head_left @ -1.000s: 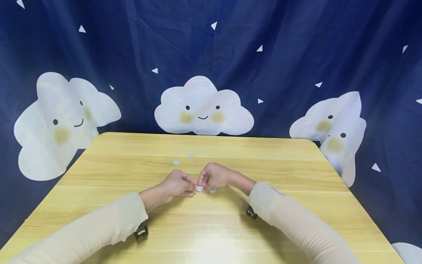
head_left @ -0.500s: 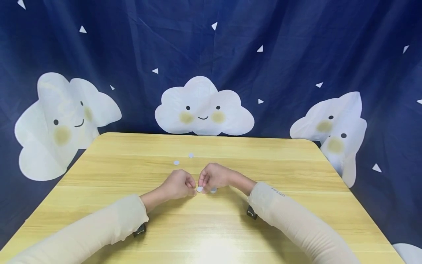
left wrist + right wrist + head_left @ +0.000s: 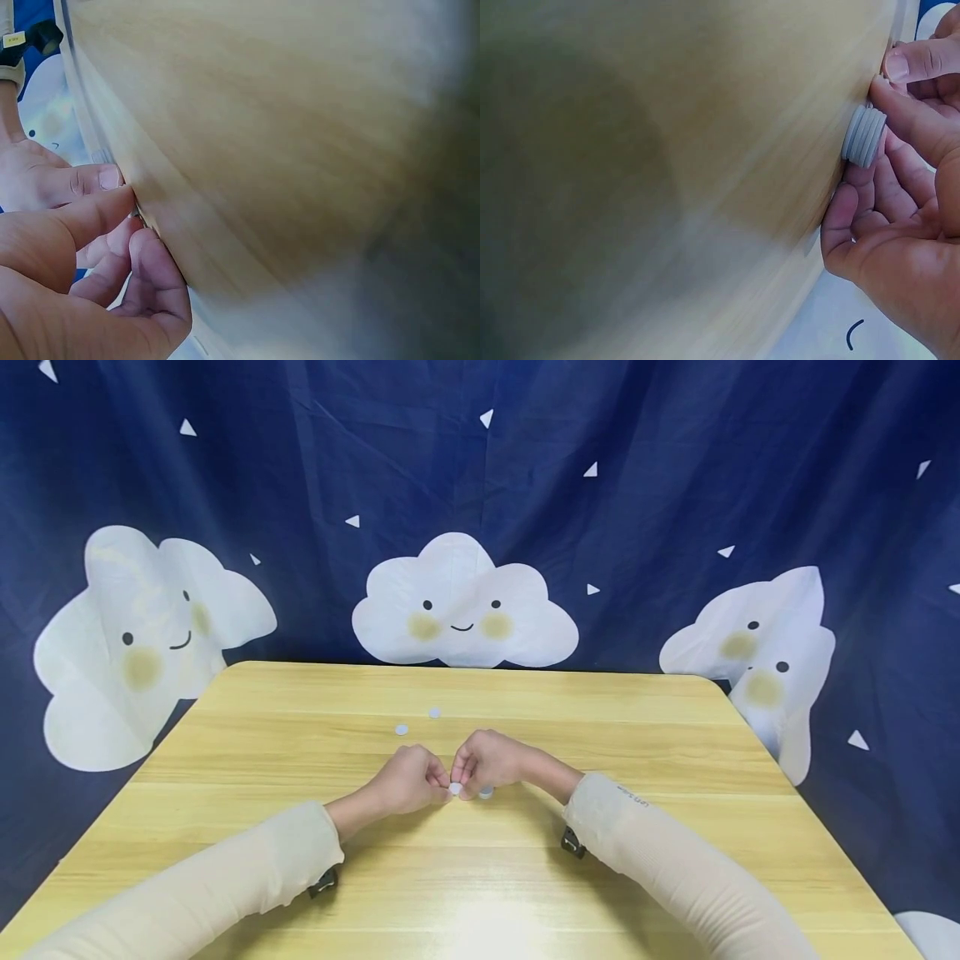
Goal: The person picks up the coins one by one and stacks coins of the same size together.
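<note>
Between my two hands, in the head view, a small white disc [image 3: 455, 788] sits at the fingertips. My left hand [image 3: 411, 779] pinches it from the left side with thumb and finger. From the right, the thumb and forefinger of my right hand [image 3: 491, 760] hold it too. Just beside the right thumb stands a short stack of discs [image 3: 486, 792]; the right wrist view gives it as several grey discs [image 3: 865, 136] piled together, near the curled fingers. In the left wrist view the fingertips of both hands meet, and they mostly hide the disc.
Two more white discs lie farther back on the wooden table, one on the left [image 3: 402, 730] and one a little beyond it [image 3: 435, 713]. A dark blue curtain [image 3: 525, 485] with cloud prints hangs behind the table [image 3: 600, 710].
My left hand's fingers, spread apart a second ago, have drawn together and moved slightly right onto the disc. The right hand and the other discs have stayed in place.
</note>
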Demonstrator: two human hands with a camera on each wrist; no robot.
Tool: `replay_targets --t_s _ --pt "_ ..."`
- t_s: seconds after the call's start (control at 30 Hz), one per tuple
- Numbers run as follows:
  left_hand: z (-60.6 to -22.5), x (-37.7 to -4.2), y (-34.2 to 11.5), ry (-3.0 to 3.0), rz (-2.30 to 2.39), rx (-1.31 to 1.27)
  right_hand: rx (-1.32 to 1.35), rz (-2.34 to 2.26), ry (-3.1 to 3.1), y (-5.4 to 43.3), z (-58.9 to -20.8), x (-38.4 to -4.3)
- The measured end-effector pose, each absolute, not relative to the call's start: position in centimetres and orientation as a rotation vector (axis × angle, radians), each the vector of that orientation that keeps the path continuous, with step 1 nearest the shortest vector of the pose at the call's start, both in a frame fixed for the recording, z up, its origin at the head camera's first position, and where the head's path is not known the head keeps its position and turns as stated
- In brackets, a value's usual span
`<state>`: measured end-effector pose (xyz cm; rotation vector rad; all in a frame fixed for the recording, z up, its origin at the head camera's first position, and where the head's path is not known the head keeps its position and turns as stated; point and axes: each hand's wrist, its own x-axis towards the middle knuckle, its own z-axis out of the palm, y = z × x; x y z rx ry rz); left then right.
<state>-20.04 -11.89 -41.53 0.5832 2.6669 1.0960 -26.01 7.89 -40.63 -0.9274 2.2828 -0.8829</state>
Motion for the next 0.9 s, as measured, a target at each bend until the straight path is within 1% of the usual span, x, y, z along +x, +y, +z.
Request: replay_targets --t_s 0.2,0.67,0.9 --pt "-41.73 -20.13 -11.58 2.669 1.104 0.544 -0.938 -0.896 2.277 7.95 -40.63 -25.95" --pt "-41.61 -20.05 -11.61 2.669 1.111 0.598 -0.983 -0.904 2.292 8.02 -40.76 -26.02" --pt "-41.65 -20.34 -11.54 2.687 1.083 0.553 -0.987 -0.901 2.301 8.06 -40.76 -26.01"
